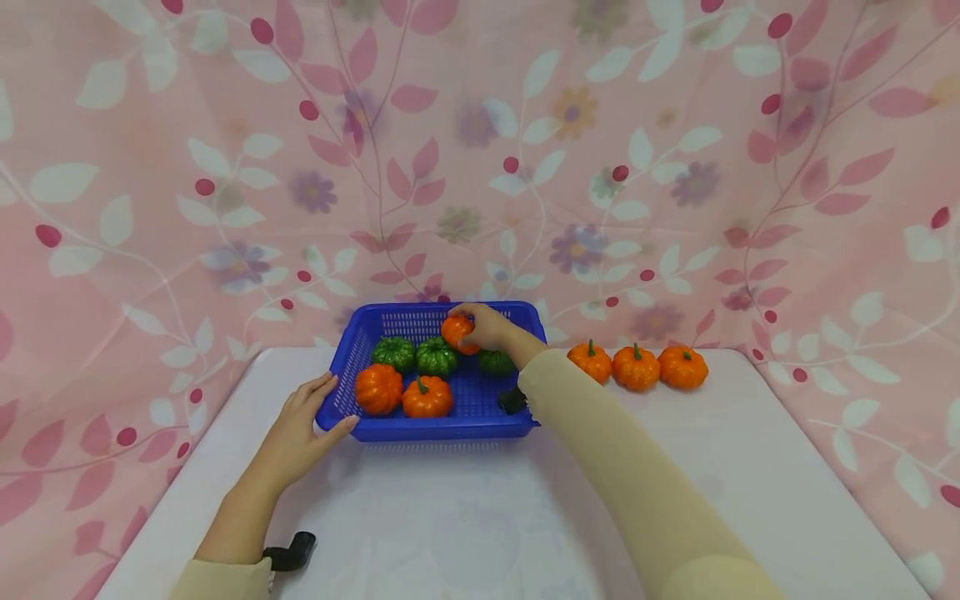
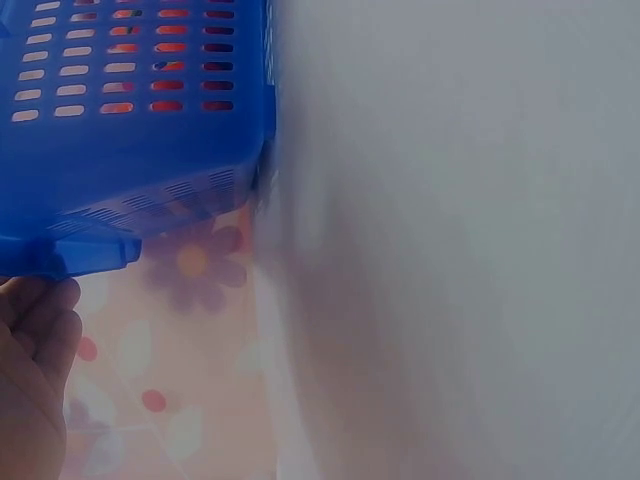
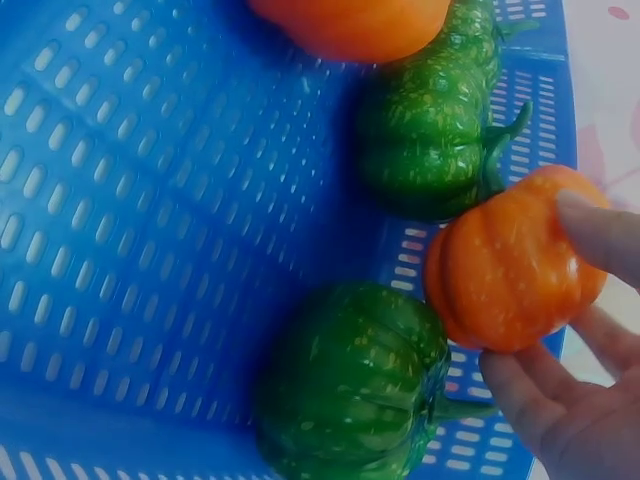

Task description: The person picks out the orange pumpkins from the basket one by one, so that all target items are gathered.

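Note:
A blue plastic basket (image 1: 450,432) stands on the table, with small orange and green pumpkins inside. My right hand (image 1: 487,327) pinches an orange pumpkin (image 3: 515,265) between thumb and fingers near the basket's back wall. In the right wrist view, that pumpkin sits beside one green pumpkin (image 3: 425,150) and above another green pumpkin (image 3: 350,385). At the basket's front left are two orange pumpkins, one upright (image 1: 427,397) and one turned on its side (image 1: 378,389). My left hand (image 1: 303,429) touches the basket's left front corner, fingers extended and thumb by the front rim.
Several orange pumpkins (image 1: 636,367) form a row on the white table (image 1: 480,517), right of the basket. A pink floral cloth (image 1: 480,167) hangs close behind. Black wrist-worn devices (image 1: 292,552) show at both wrists.

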A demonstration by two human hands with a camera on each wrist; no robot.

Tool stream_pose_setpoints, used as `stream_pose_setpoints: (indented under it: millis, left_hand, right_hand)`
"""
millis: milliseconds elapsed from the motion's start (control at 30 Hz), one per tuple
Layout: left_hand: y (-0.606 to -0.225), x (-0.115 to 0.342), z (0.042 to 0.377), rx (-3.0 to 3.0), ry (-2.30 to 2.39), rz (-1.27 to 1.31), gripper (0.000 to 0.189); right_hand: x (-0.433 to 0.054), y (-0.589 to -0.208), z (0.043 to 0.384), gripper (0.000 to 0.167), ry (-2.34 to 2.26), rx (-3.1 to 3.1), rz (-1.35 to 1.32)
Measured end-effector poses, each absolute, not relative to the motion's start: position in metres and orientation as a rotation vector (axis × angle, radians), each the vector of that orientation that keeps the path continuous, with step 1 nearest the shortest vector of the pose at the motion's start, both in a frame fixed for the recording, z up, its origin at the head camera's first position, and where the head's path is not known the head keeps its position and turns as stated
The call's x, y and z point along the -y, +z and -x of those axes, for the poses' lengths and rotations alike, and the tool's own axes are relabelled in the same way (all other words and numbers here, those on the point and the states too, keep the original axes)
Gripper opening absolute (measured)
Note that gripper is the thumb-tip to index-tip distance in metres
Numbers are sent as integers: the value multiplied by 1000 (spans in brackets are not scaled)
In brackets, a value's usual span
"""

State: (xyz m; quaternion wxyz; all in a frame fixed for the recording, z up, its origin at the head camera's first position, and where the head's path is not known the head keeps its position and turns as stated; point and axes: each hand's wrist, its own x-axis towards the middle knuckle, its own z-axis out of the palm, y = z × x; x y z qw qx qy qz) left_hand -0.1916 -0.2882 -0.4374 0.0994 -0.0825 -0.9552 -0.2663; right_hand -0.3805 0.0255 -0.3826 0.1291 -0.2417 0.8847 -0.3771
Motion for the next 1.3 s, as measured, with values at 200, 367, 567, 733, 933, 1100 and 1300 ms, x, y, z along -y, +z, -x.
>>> stream_pose_setpoints:
  millis: [200,367,567,733,933,1100,1300]
  left_hand:
    - [-438,287,191,2818,-787,245,85]
    - [-438,287,192,2813,-793,245,86]
    - [-439,286,192,2816,-806,255,84]
    - [-437,287,191,2825,-797,244,86]
    - [-437,288,192,2833,-790,240,86]
    - [-437,287,192,2827,-799,247,86]
    - [-437,288,192,2826,-795,252,85]
  right_hand:
    - [-33,-384,379,56,-1119,-2572,691]
    - [-39,-380,378,56,-1144,-2549,710]
    - [-53,-362,371,57,-1173,-2502,793]
    - [-68,-341,361,56,-1190,-2465,880]
    - [-87,-325,345,56,-1229,-2426,893]
    - [-113,-320,330,57,-1320,-2397,889]
    - [-150,-325,309,56,-1424,-2387,758]
